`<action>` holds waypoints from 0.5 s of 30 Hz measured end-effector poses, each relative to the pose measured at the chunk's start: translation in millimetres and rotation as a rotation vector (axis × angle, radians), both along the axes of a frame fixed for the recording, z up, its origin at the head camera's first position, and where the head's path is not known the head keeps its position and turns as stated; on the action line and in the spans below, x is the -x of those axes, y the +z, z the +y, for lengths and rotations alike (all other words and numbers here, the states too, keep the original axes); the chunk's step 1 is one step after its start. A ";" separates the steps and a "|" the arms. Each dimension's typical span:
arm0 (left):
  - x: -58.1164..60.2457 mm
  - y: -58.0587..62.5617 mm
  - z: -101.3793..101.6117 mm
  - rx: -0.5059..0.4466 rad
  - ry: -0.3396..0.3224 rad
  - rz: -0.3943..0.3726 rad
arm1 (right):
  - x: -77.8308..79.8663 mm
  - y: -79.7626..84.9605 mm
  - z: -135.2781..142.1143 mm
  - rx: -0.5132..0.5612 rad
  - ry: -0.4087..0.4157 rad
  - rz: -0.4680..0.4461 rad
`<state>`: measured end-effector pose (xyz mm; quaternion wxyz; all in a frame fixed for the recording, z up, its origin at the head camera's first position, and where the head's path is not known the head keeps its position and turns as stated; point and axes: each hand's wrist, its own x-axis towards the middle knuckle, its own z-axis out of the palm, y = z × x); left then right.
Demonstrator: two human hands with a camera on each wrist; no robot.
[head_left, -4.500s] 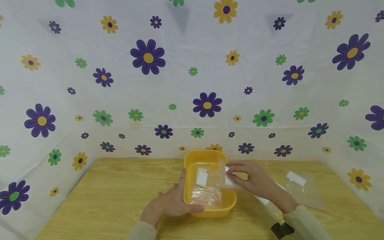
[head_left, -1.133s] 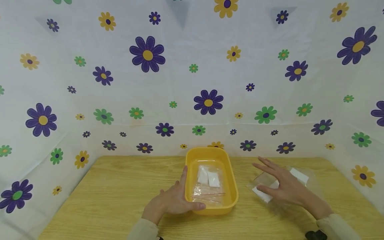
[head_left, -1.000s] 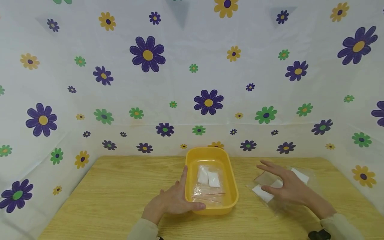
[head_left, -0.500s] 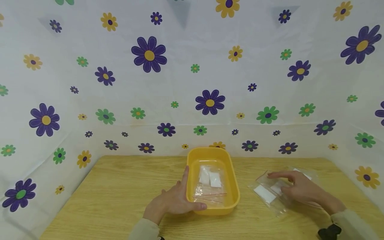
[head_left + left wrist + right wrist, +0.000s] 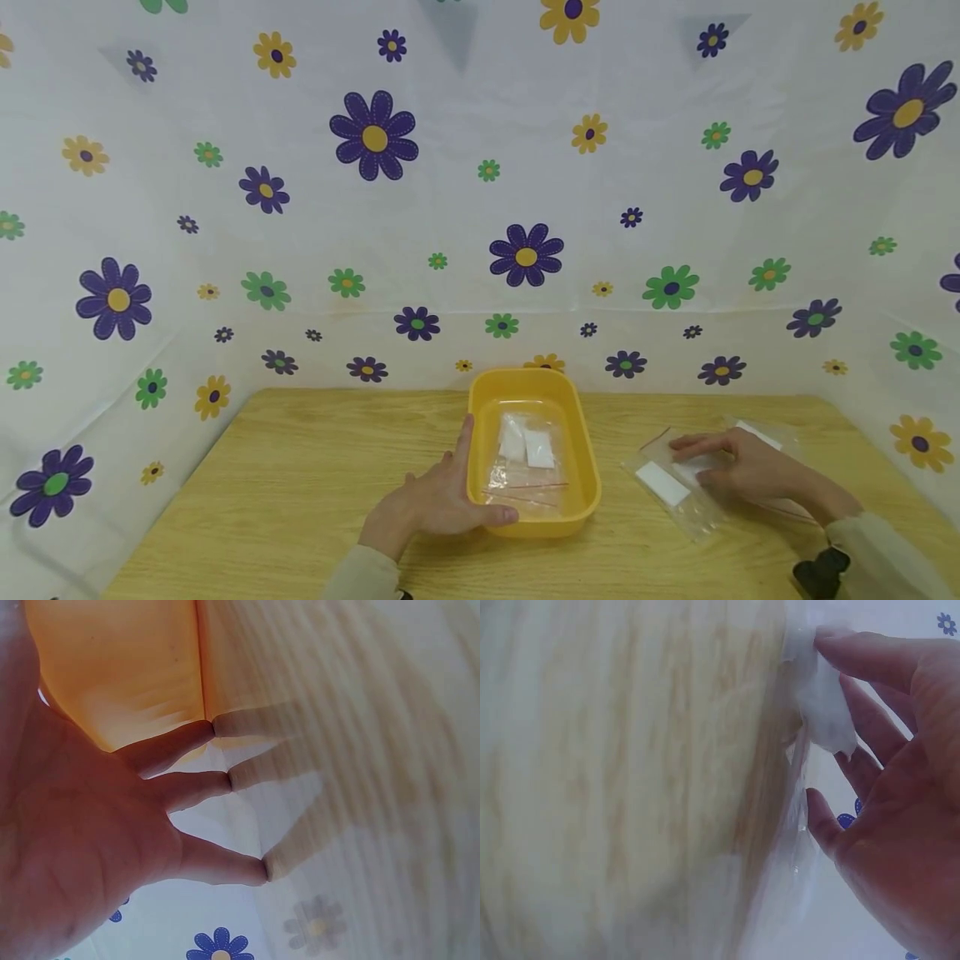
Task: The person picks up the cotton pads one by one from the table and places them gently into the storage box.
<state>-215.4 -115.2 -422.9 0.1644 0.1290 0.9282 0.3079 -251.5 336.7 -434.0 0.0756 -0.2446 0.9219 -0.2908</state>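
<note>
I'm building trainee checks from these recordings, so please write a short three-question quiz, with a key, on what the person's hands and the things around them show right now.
1. Where is the left hand?
A) Inside a white box
B) At the side of the yellow plastic tub
C) On the flowered backdrop
2. True or false: the right hand is at the clear zip bags on the wooden table, to the right of the tub.
3. How many white packets lie inside the tub?

Key: 1. B. 2. True. 3. Two.
</note>
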 end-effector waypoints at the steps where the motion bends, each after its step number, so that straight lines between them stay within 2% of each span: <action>1: 0.1 -0.2 0.0 0.001 0.002 -0.001 | 0.3 -0.3 0.1 -0.003 -0.004 0.000; 7: -0.5 0.3 0.5 -0.002 -0.003 -0.002 | 1.2 -2.0 0.9 -0.036 -0.027 0.075; 11: 0.0 0.7 0.5 -0.013 -0.009 -0.005 | 0.5 -2.9 0.6 -0.001 -0.031 0.105; 15: 0.5 1.6 -0.4 -0.017 -0.006 -0.009 | -0.7 -2.0 -3.6 0.014 -0.084 0.141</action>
